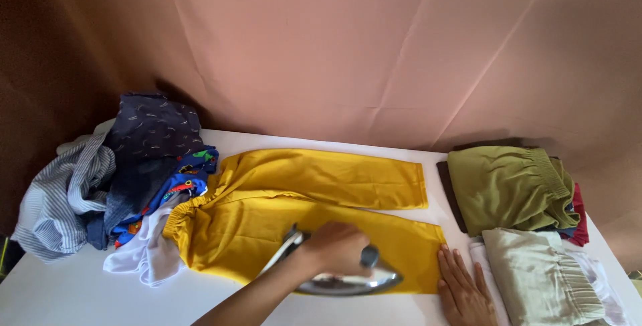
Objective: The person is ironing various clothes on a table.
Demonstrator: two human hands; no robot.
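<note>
Yellow trousers (294, 199) lie flat on the white table (80, 292), waistband to the left and legs to the right. My left hand (338, 246) grips the dark handle of a silver iron (348, 282) that rests on the near trouser leg. Palm down, my right hand (461, 292) lies flat at the hem of that same leg, fingers together and pointing away from me.
A heap of unfolded clothes (127, 172), striped, dark blue and patterned, sits at the left end. Folded garments are stacked at the right: an olive one (508, 189) behind, a beige one (542, 276) in front. A pinkish-brown cloth backdrop (348, 45) hangs behind the table.
</note>
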